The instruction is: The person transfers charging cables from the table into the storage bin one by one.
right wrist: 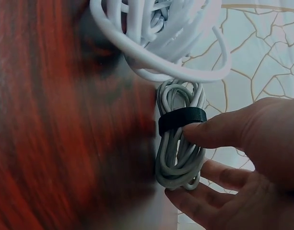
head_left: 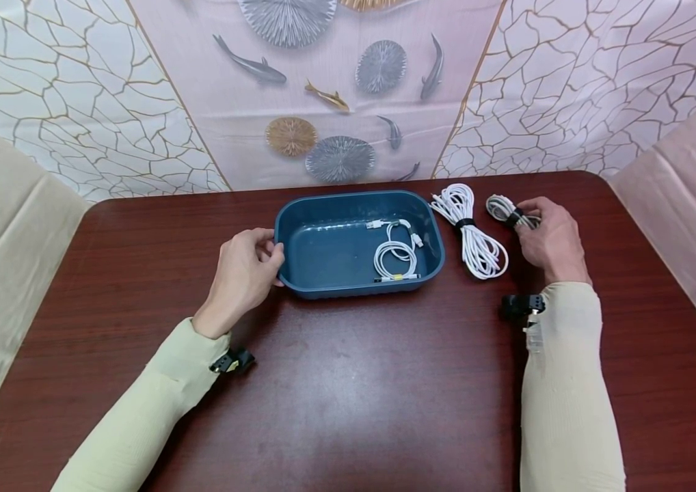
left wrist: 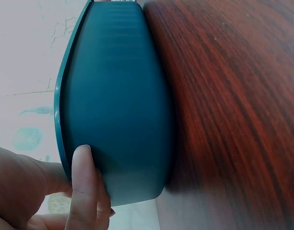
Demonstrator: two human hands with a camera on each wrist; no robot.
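My left hand (head_left: 242, 268) pinches the left end of a blue plastic bin (head_left: 357, 292), thumb and fingers on either side of the rim. In the left wrist view, fingers (left wrist: 84, 182) lie along the outer wall. Inside the bin, at its right, sits a coiled white USB cable (head_left: 376, 261) with a yellow tie. To the right, my right hand (head_left: 552, 236) holds a small grey cable bundle (right wrist: 178, 160) bound by a black strap (right wrist: 181, 120). Its thumb presses by the strap, while the other fingers reach around the far side.
A larger white cable bundle (head_left: 477, 246) with a black strap lies between the bin and my right hand. The dark red wooden table (head_left: 348, 383) ends at a patterned cloth backdrop (head_left: 329, 75). Pale cloth hangs at both sides.
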